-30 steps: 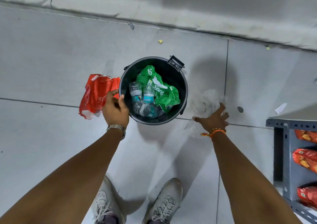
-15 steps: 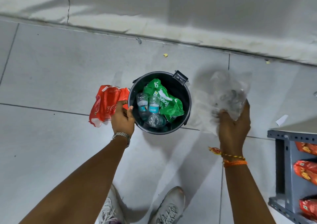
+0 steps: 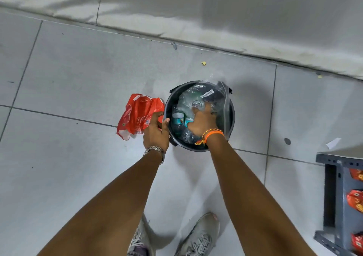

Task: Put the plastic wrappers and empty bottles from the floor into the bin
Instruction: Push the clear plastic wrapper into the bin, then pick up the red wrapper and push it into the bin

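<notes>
A black round bin stands on the tiled floor. Inside it lie empty water bottles with blue labels. My right hand reaches into the bin, closed on a clear plastic wrapper that spreads over the contents and past the far rim. My left hand is at the bin's left rim and grips a crumpled red plastic wrapper, which hangs outside the bin to the left.
A grey metal rack with red snack packets stands at the right edge. Small paper scraps lie on the floor to the right and near the wall skirting. My two shoes are below the bin.
My right hand lifted the clear wrapper from the floor at the bin's right and brought it into the bin, covering the green wrapper. My left hand stayed at the rim with the red wrapper.
</notes>
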